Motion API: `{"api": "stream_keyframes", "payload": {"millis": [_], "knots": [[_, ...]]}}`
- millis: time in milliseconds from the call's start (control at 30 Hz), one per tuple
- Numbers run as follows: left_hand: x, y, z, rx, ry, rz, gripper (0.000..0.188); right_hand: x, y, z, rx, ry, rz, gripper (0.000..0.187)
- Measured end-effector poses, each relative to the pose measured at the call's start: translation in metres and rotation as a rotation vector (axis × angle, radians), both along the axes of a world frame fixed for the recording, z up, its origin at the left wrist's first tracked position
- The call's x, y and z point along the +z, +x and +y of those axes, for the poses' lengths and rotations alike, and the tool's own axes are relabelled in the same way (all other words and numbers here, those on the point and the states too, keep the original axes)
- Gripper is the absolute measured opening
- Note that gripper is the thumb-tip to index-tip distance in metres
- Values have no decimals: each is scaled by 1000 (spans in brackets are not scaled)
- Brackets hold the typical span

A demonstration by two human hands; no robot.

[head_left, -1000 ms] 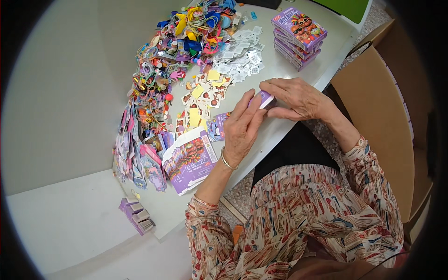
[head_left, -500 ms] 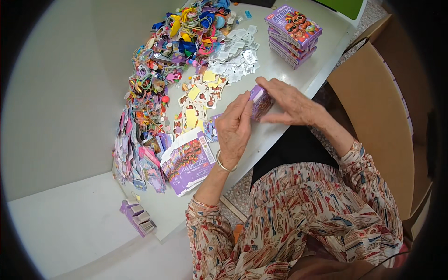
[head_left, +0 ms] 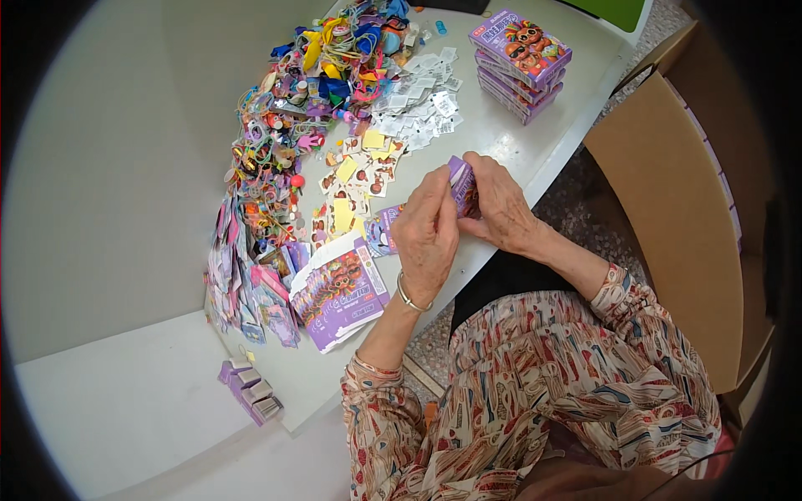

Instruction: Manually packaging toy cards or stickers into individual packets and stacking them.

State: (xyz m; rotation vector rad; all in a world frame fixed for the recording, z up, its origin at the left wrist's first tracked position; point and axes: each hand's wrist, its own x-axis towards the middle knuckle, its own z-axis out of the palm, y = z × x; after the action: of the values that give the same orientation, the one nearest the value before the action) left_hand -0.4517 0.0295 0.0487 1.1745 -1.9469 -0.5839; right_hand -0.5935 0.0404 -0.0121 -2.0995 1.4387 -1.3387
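Between my two hands is a small purple carton [head_left: 462, 185], tilted above the near table edge and partly covered by my fingers. My left hand [head_left: 426, 230] grips its left side, with the thumb and fingers pressed together. Closed along the right side is my right hand [head_left: 501, 204], fingertips at the upper end. Left of my left wrist lies a fanned stack of flat purple cartons [head_left: 342, 292]. A purple and blue printed card or packet [head_left: 382, 234] shows partly beside my left hand.
Several filled purple boxes [head_left: 522, 54] are stacked at the far right. Small white packets [head_left: 422, 96], sticker cards [head_left: 359, 179], colourful trinkets [head_left: 334, 67] and flat pouches [head_left: 242, 275] cover the left side. A large cardboard box [head_left: 668, 209] stands right of the table.
My right hand has closed in from the right and now wraps the carton's side. Both hands and the carton have shifted slightly nearer to me.
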Motion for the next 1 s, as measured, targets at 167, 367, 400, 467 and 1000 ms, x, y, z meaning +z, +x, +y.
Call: {"api": "stream_keyframes", "payload": {"millis": [167,367,400,467,1000], "knots": [[-1,0,8,-79,-198,-205,42,-1,0,2,7,-3,13,99],[-11,-8,15,-64,-333,-341,53,-1,-1,1,6,-47,4,104],[-12,-10,15,-51,-360,-362,53,-3,-2,1,13,-38,-2,105],[-13,-11,16,-44,-383,-370,53,-2,-2,2,19,-24,-2,106],[25,55,-23,127,4,-104,46,21,-10,-10,-159,49,38,95]]}}
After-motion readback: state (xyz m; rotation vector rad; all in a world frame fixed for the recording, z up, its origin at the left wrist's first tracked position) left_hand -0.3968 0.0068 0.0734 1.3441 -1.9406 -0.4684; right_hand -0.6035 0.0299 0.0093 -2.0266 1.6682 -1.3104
